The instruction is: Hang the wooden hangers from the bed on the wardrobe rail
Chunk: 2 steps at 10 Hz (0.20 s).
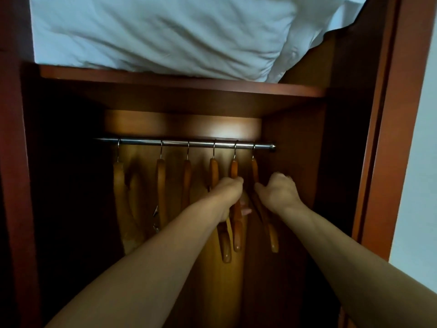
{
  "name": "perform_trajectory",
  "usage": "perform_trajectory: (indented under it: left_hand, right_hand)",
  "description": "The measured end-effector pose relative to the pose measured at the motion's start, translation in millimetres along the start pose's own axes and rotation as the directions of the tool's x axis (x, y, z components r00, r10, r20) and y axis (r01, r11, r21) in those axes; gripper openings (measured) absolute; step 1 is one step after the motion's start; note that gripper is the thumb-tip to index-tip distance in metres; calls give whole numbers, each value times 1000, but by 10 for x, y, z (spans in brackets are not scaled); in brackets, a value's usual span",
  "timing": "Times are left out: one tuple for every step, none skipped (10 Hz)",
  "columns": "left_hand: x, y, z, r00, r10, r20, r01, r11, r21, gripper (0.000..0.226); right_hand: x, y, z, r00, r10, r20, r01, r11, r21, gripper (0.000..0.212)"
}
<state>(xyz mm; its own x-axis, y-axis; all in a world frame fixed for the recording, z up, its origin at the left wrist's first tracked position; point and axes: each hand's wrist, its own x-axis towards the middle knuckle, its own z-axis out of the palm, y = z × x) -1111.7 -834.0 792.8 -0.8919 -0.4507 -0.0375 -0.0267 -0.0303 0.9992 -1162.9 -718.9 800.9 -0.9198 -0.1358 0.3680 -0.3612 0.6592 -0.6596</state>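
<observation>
A metal rail [184, 143] runs across the wardrobe under a shelf. Several wooden hangers hang from it by their hooks, among them one at the far left [118, 181] and one in the middle [186, 178]. My left hand [230, 192] is closed around the second hanger from the right [236, 228], close beside its left neighbour [214, 171]. My right hand [280, 194] grips the rightmost hanger [272, 233], whose hook sits near the rail's right end. Both forearms reach up into the wardrobe.
White folded bedding [165, 34] lies on the wooden shelf [184, 87] above the rail. The wardrobe's side walls [293, 162] close in on both sides, and a door frame [387, 138] stands at the right. The left interior is dark.
</observation>
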Motion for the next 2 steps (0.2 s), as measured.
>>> perform_trajectory:
  left_hand:
    - [-92,4,-72,997,64,31,-68,988,136,44]
    - [-384,-37,-196,991,131,17,-132,977,168,46]
  right_hand:
    - [-282,36,-168,983,-155,-94,151,987,-50,51]
    - [-622,154,-295,953,-259,-155,257,966,-34,53]
